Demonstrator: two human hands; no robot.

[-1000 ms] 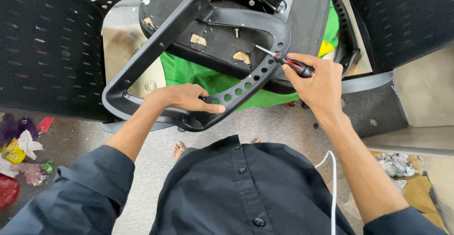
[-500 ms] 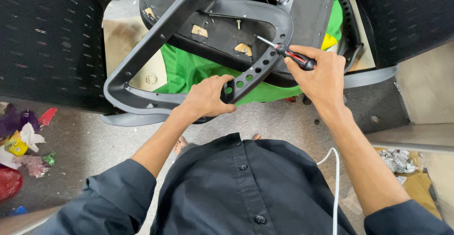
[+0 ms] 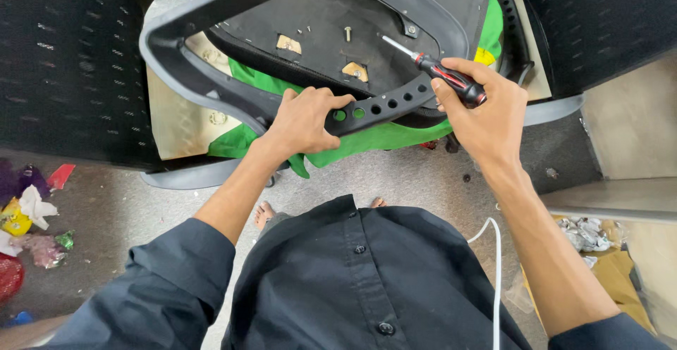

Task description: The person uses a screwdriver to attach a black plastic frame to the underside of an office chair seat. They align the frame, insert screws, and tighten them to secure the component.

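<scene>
Screwdriver (image 3: pixel 451 76) in closed right hand (image 3: pixel 486 110)

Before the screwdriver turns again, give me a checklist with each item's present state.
1. Right hand has a full grip on the screwdriver handle: ok.
2. Screwdriver tip seated in the screw on the underside of the chair seat: cannot tell; the tip stops short of it.
3. Left hand steadies the armrest frame by its perforated bar: ok.
4. Left fingers kept away from the shaft's path: ok.
5. Chair held from rocking: cannot tell; it lies on green cloth.
6. Floor around the bare feet free of clutter: not ok; a white cord runs beside them.
</scene>
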